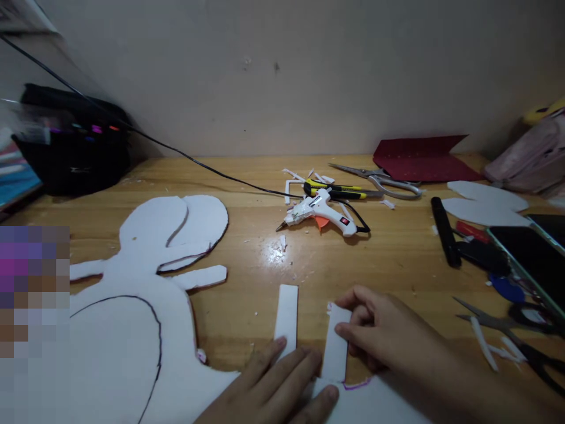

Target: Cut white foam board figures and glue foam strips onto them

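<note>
My right hand (375,335) pinches a white foam strip (334,350) between thumb and fingers near its upper end. The strip's lower end meets a white foam sheet (375,406) with a purple-marked notch at its edge. My left hand (278,388) lies flat with fingers apart, its fingertips on a second foam strip (288,309) and on the sheet. Part of that strip is hidden under the fingers. To the left lies a large white foam cutout (110,353) with a rounded head, short arms and a black curved line on its body.
A white glue gun (326,215) with a black cord lies beyond my hands, beside a yellow-black cutter (339,189) and metal scissors (375,176). At right are black scissors (507,330), a black marker (445,232) and a phone (529,265). A black pouch (75,153) stands back left.
</note>
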Available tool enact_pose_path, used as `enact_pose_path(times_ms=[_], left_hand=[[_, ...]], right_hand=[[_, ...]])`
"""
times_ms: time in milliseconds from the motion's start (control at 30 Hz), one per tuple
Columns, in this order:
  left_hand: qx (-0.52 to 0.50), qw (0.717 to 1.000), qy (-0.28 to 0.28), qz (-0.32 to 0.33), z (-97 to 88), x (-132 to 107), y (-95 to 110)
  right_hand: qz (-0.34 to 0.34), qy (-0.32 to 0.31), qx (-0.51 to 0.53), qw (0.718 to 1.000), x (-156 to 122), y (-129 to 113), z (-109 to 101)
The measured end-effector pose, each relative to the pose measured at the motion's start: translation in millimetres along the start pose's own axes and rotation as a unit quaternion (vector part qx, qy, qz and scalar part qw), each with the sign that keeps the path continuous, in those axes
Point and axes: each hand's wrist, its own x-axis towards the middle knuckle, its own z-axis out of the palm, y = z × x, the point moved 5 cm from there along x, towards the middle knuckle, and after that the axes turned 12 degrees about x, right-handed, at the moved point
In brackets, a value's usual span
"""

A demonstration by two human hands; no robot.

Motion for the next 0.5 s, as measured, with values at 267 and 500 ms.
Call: enact_pose_path(times_ms=[267, 500], left_hand=[[-0.051, 0.994, -0.095, -0.028, -21.9, 12, -1], [-0.097, 0.988, -0.112, -0.042, -19.2, 19, -8]], right_hand=[[0.013, -0.019, 0.021, 1.0, 0, -3, -3], [-0.043, -0.009, -0.048, 0.998, 8, -17, -7]])
